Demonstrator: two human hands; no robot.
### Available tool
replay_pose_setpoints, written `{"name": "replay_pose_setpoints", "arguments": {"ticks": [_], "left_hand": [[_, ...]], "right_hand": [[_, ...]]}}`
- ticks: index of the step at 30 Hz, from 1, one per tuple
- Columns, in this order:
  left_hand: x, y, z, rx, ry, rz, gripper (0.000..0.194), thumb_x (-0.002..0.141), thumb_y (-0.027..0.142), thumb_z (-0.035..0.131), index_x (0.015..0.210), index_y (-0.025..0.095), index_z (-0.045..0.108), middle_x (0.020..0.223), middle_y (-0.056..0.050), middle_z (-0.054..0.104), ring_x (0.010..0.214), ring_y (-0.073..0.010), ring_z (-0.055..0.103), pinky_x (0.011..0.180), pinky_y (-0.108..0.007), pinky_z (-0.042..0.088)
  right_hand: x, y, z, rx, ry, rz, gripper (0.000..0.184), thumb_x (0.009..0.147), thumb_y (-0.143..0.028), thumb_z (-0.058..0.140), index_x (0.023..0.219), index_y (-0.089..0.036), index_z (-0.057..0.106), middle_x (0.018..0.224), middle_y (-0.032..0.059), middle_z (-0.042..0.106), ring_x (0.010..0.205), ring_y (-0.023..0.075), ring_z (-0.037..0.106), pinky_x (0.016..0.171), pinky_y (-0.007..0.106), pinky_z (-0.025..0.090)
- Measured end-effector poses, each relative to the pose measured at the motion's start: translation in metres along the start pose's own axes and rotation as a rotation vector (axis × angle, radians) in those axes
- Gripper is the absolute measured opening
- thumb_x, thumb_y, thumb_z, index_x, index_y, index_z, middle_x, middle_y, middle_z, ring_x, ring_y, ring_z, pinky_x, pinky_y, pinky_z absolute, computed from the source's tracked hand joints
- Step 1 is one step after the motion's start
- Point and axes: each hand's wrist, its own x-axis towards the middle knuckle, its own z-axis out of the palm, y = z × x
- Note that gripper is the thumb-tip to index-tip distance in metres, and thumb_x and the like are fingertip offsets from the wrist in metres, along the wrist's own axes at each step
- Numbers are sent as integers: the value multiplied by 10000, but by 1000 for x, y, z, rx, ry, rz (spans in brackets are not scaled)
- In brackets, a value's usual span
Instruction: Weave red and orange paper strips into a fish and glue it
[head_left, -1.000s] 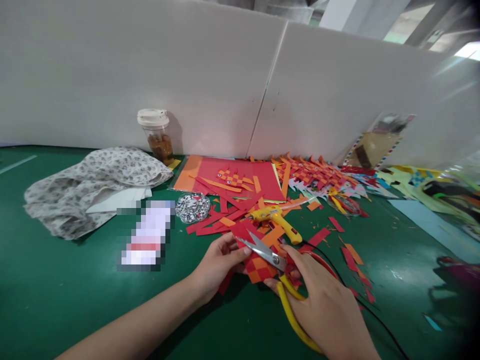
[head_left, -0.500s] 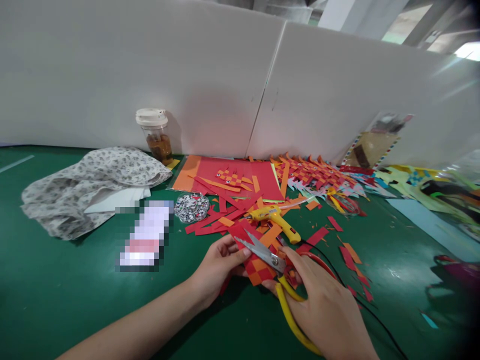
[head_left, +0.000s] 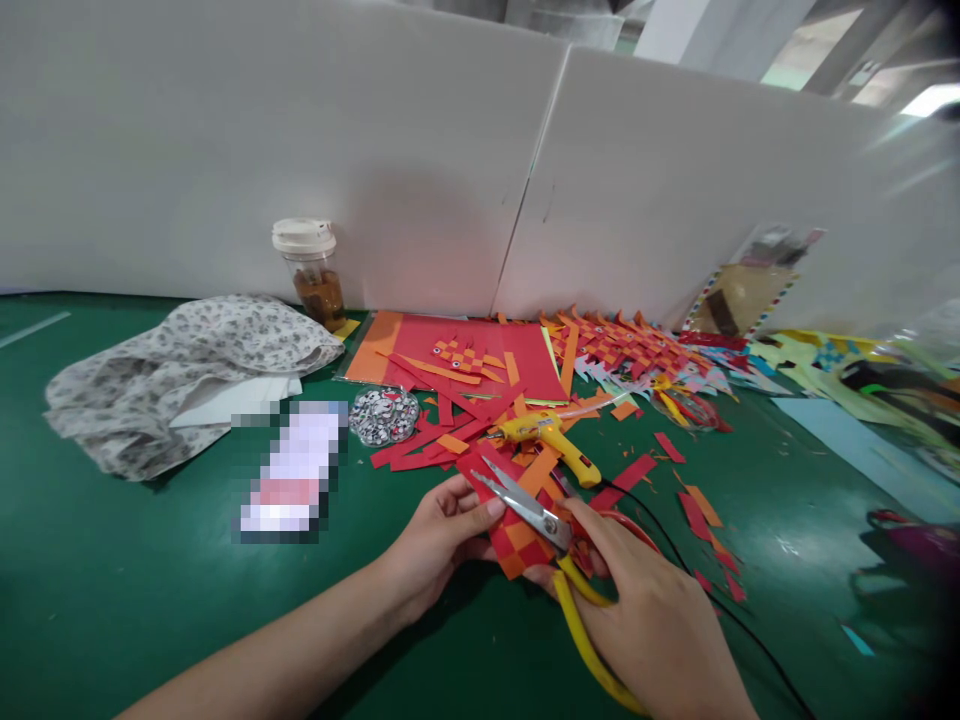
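Between thumb and fingers, my left hand [head_left: 450,530] grips the left side of a woven red and orange paper piece [head_left: 517,548], its loose strips pointing away from me. My right hand [head_left: 637,600] is closed around yellow-handled scissors [head_left: 536,515], whose slightly parted blades lie over the paper's strips and point up and left. Fingertips of the right hand also show under the paper's near edge. Just beyond the paper lies a yellow hot glue gun [head_left: 551,437], with a second, red handle partly hidden behind the right hand.
Red and orange paper strips [head_left: 420,450] litter the green table [head_left: 225,620]. Finished woven fish [head_left: 637,345] are heaped at the back right. A lidded drink cup [head_left: 319,285], patterned cloth [head_left: 187,345] and blurred-out phone [head_left: 296,470] are on the left. A black cord [head_left: 757,650] runs at right.
Both hands stay almost in place. The scissor blades have drawn slightly closer together over the paper, and the woven piece has shifted a little toward me.
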Motion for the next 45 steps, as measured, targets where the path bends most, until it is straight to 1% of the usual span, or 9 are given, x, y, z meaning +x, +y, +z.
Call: {"name": "replay_pose_setpoints", "arguments": {"ticks": [4, 7, 13, 19, 24, 30, 34, 40, 45], "left_hand": [[0, 2, 0, -19, -13, -24, 257, 747, 229, 697, 992, 169, 644, 916, -70, 703, 716, -144, 657, 592, -210, 520], [-1, 2, -1, -26, -29, -52, 251, 752, 234, 692, 991, 177, 645, 921, -67, 702, 720, -141, 657, 606, -213, 519], [-1, 2, -1, -34, -62, -79, 272, 756, 232, 687, 1019, 190, 631, 968, -72, 693, 807, -174, 665, 678, -254, 532], [-2, 8, 2, 1, -45, -63, 336, 737, 212, 707, 1056, 198, 601, 876, -58, 704, 741, -159, 666, 643, -248, 539], [-2, 11, 5, 64, 11, -23, 295, 753, 279, 690, 1018, 169, 623, 827, -53, 690, 680, -145, 647, 590, -232, 523], [-2, 9, 6, 145, 90, 59, 261, 705, 316, 728, 906, 167, 652, 775, -24, 686, 649, -132, 627, 599, -223, 487], [-2, 8, 5, 153, 83, 61, 248, 708, 318, 724, 882, 158, 649, 761, -23, 683, 665, -138, 627, 649, -245, 493], [-2, 7, 6, 139, 55, 36, 254, 691, 295, 741, 888, 154, 664, 778, -31, 701, 680, -143, 642, 660, -242, 503], [-2, 7, 6, 116, 70, 30, 271, 676, 310, 751, 886, 158, 671, 770, -29, 711, 674, -150, 650, 658, -246, 509]], "right_hand": [[-1, -1, -2, 21, 2, 0, 387, 817, -389, 471, 1106, -150, 568, 946, 98, 709, 757, 232, 691, 482, 276, 530], [-2, -1, -3, 35, 0, 1, 399, 812, -396, 478, 1115, -152, 566, 964, 102, 708, 771, 238, 692, 482, 273, 531], [-1, -2, -2, 68, 5, 9, 418, 805, -403, 489, 1130, -150, 559, 944, 99, 713, 757, 231, 694, 524, 267, 541], [-4, 0, 0, 83, 8, 20, 424, 801, -422, 516, 1119, -145, 557, 903, 85, 715, 682, 208, 686, 500, 255, 531], [-8, 5, 1, 94, 9, 37, 419, 806, -426, 511, 1116, -149, 559, 886, 83, 705, 675, 195, 674, 535, 255, 527], [-11, 5, 3, 117, -4, 56, 469, 806, -482, 507, 1138, -155, 561, 774, 56, 695, 512, 150, 608, 460, 235, 489], [-12, 7, 5, 114, -29, 60, 528, 787, -555, 519, 1132, -159, 569, 817, 67, 703, 535, 157, 627, 465, 237, 497], [-14, 9, 5, 111, -77, 55, 575, 766, -603, 518, 1123, -155, 566, 877, 85, 701, 658, 191, 672, 475, 237, 511], [-13, 7, 2, 160, -126, 83, 558, 758, -578, 545, 1117, -153, 567, 819, 59, 692, 583, 159, 646, 497, 235, 519]]}}
